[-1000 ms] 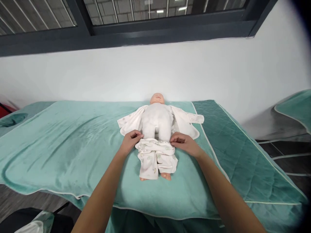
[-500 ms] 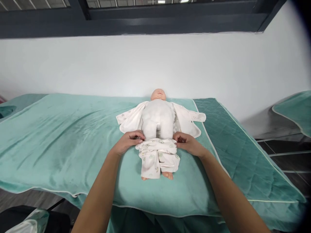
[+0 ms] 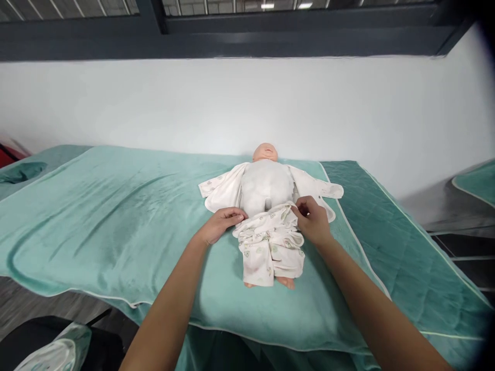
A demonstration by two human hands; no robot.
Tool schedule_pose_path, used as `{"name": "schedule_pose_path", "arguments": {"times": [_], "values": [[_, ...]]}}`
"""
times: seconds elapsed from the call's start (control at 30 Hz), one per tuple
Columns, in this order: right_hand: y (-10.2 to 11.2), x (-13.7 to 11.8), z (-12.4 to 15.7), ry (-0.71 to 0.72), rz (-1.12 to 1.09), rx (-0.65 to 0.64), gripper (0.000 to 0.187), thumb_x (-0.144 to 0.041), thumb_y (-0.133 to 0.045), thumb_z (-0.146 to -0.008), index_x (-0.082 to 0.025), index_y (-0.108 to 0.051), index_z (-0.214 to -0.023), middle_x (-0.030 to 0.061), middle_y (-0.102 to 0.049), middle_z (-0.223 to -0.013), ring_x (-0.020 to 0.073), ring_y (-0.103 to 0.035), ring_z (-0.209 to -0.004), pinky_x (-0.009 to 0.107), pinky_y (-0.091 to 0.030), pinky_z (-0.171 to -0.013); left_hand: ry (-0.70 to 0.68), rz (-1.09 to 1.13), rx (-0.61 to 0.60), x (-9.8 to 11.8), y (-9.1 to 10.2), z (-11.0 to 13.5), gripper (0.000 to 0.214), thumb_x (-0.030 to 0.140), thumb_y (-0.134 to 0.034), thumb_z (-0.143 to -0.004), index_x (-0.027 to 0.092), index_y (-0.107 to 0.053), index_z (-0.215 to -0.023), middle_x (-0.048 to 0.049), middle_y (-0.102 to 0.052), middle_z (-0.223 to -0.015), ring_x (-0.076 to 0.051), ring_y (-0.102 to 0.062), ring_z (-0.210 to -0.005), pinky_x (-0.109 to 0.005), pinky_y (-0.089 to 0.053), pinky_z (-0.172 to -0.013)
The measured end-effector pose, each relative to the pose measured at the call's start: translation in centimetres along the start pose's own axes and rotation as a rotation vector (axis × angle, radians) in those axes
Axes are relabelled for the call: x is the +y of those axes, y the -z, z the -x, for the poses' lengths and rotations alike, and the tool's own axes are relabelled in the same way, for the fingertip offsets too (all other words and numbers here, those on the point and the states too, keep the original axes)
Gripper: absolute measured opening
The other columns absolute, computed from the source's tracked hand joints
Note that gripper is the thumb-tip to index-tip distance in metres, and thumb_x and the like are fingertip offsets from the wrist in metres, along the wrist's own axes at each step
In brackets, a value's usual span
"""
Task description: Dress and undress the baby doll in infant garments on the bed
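Observation:
A baby doll [image 3: 266, 180] lies on its back on a teal towel [image 3: 116, 216], head toward the wall. An open white jacket [image 3: 224, 189] is spread under its torso. White printed trousers [image 3: 270, 247] cover its legs, bunched at the hips, with both feet showing below the cuffs. My left hand [image 3: 221, 224] is closed on the left side of the trousers' waistband. My right hand [image 3: 312, 220] pinches the right side of the waistband, lifted up to the doll's hip.
The towel covers a padded table [image 3: 402, 247] with a quilted teal cover showing at the right. A white wall [image 3: 154, 108] and a dark window frame stand behind. Another teal-covered surface [image 3: 477, 180] sits at the far right.
My right hand has pulled its side of the waistband up toward the doll's hip. My left hand stays gripping the left side. The view has shifted a little to the left.

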State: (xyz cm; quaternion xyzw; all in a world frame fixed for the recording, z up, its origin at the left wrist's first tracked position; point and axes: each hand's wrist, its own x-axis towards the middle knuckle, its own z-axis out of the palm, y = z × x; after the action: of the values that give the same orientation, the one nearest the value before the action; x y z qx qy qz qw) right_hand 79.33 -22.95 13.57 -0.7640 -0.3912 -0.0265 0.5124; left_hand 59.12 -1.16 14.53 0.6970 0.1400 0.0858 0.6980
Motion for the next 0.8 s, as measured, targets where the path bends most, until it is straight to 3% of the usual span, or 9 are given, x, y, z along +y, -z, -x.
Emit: {"name": "schedule_pose_path", "arguments": {"times": [0.07,0.27,0.4,0.53,0.8], "values": [[-0.6,-0.3,-1.0,-0.019,-0.037,0.028,0.016,-0.033,-0.065,-0.082,-0.022,-0.054,-0.082,-0.0045,-0.052,-0.063,0.0113,-0.046,-0.057,0.026,-0.037,-0.059,0.01,0.009,-0.006,-0.2,0.0,0.0,0.028,0.039,-0.075,-0.078,0.016,-0.074,-0.093,-0.0041,-0.068,-0.088,-0.013,-0.056,-0.078,-0.024,-0.041,-0.072],[-3.3,0.7,-1.7,-0.308,-0.48,-0.036,0.028,-0.044,-0.066,-0.079,-0.022,-0.048,-0.077,-0.0059,-0.043,-0.061,0.0109,-0.037,-0.055,0.025,-0.03,-0.052,0.06,-0.005,-0.084,-0.1,0.1,0.0,0.029,0.037,-0.077,-0.076,0.016,-0.073,-0.095,-0.0002,-0.063,-0.074,-0.008,-0.05,-0.062,-0.021,-0.036,-0.056],[-3.3,1.1,-1.5,-0.316,-0.35,-0.063,0.033,-0.048,-0.062,-0.082,-0.022,-0.046,-0.071,-0.0043,-0.044,-0.063,0.0125,-0.04,-0.063,0.026,-0.033,-0.058,0.059,0.025,-0.147,0.1,0.2,0.1,0.03,0.038,-0.076,-0.078,0.016,-0.074,-0.098,-0.0014,-0.065,-0.078,-0.009,-0.053,-0.066,-0.022,-0.04,-0.061],[-2.7,0.7,-1.3,-0.268,-0.158,-0.1,0.033,-0.051,-0.053,-0.088,-0.022,-0.047,-0.072,-0.0028,-0.048,-0.066,0.0149,-0.043,-0.068,0.028,-0.033,-0.063,0.064,0.036,-0.132,0.0,0.1,0.1,0.031,0.042,-0.071,-0.082,0.015,-0.075,-0.097,-0.0002,-0.062,-0.07,-0.008,-0.05,-0.06,-0.023,-0.039,-0.059],[-2.8,1.0,-1.0,-0.223,-0.109,-0.153,0.033,-0.052,-0.048,-0.092,-0.024,-0.042,-0.076,-0.0035,-0.044,-0.062,0.0159,-0.041,-0.065,0.028,-0.032,-0.061,0.087,-0.112,-0.235,0.5,-0.1,0.0,0.031,0.039,-0.08,-0.073,0.016,-0.076,-0.093,-0.0034,-0.068,-0.082,-0.014,-0.058,-0.074,-0.025,-0.043,-0.068]]}}
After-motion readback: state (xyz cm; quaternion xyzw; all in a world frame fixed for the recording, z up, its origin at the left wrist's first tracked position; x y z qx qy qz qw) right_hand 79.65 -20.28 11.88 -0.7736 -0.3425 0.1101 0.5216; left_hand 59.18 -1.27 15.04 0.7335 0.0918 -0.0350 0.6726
